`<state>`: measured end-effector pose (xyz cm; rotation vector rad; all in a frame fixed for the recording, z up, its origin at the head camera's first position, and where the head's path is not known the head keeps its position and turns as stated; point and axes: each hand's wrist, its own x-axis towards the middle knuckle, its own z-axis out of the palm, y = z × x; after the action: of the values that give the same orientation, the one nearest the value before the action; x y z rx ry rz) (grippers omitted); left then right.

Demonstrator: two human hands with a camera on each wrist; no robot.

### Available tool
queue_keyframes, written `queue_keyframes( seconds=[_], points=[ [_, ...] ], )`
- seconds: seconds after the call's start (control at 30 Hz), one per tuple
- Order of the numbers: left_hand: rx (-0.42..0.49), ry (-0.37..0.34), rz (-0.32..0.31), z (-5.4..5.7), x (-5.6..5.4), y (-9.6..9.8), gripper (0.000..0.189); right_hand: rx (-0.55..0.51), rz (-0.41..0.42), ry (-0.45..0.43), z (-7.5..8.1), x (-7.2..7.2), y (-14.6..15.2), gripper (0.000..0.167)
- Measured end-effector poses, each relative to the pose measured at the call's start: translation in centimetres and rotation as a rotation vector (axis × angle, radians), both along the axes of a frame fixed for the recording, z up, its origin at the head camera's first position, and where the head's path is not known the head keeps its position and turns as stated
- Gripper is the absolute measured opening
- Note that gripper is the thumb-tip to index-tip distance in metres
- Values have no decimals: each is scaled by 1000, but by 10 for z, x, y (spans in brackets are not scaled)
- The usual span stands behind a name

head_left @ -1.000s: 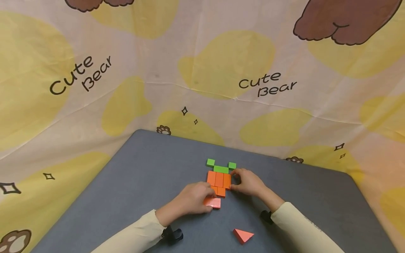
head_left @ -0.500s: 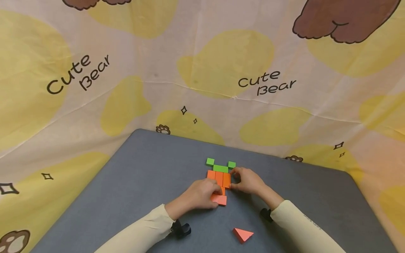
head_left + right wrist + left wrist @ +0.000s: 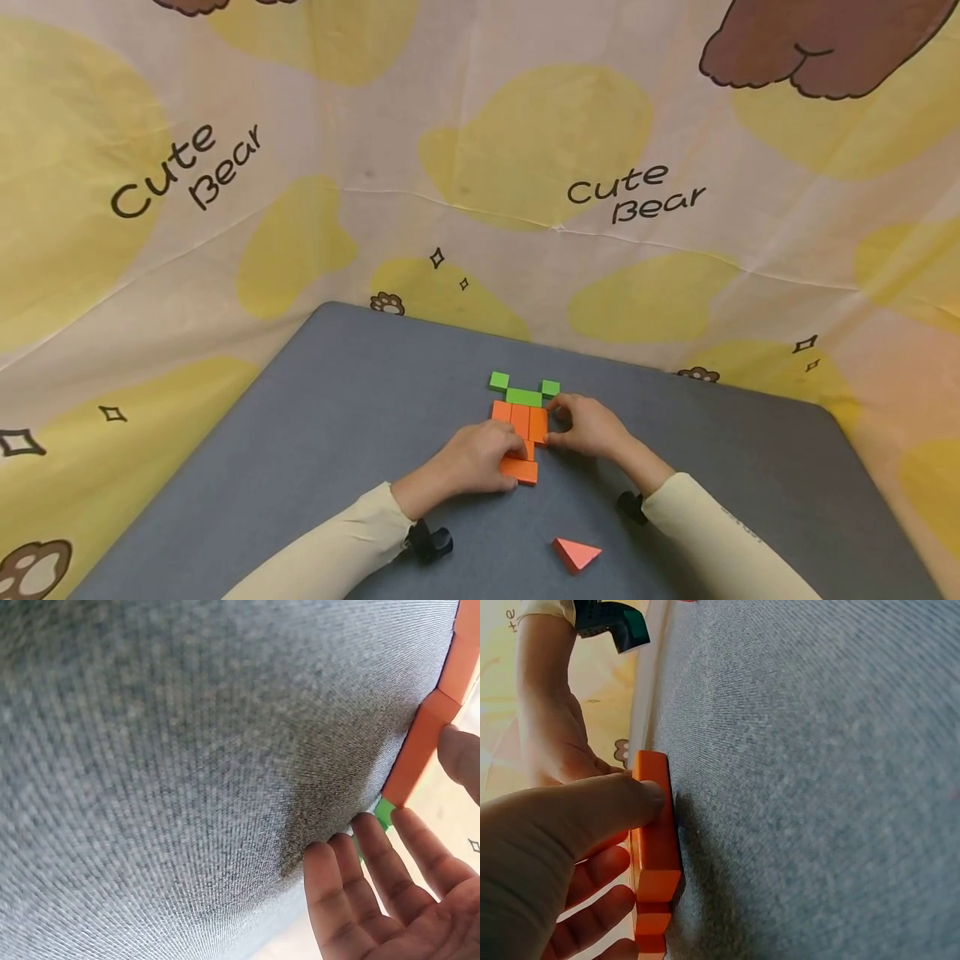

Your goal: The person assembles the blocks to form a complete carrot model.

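Observation:
In the head view my left hand (image 3: 471, 458) holds an orange rectangular block (image 3: 528, 473) at the near end of a flat block figure. The left wrist view shows the thumb pressing this block's (image 3: 657, 836) side, with fingers behind it. My right hand (image 3: 592, 427) touches the figure's right side, thumb and forefinger at the two ends of a long orange block (image 3: 538, 425). Its other fingers extend loosely in the right wrist view. More orange blocks (image 3: 520, 419) lie alongside, partly hidden by the left hand. A green bar (image 3: 524, 397) touches their far ends.
Two small green blocks (image 3: 498, 381) sit at the figure's far corners. A pinkish-red triangular block (image 3: 576, 554) lies apart, nearer the front. The grey tabletop (image 3: 375, 375) is backed by a printed curtain (image 3: 495, 150). A dark wrist camera (image 3: 430, 542) hangs below the left sleeve.
My left hand has moved right and slightly away from me, bringing the rectangular block against the figure's near end. Its look has shifted from pinkish to orange. The right hand has stayed in place.

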<state>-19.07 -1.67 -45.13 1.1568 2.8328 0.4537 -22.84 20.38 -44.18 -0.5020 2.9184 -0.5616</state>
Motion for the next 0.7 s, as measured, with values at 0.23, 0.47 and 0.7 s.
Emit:
queue_keyframes(
  seconds=[0.23,0.47,0.7],
  points=[
    [36,13,26,1,2,-5,34,-1,4,-5,2,0,0,41],
    [79,-4,62,0,-1,-12,30,-8,4,0,1,0,0,41],
    [58,22,29,-2,2,-16,17,-7,9,1,0,-1,1,41]
  ],
)
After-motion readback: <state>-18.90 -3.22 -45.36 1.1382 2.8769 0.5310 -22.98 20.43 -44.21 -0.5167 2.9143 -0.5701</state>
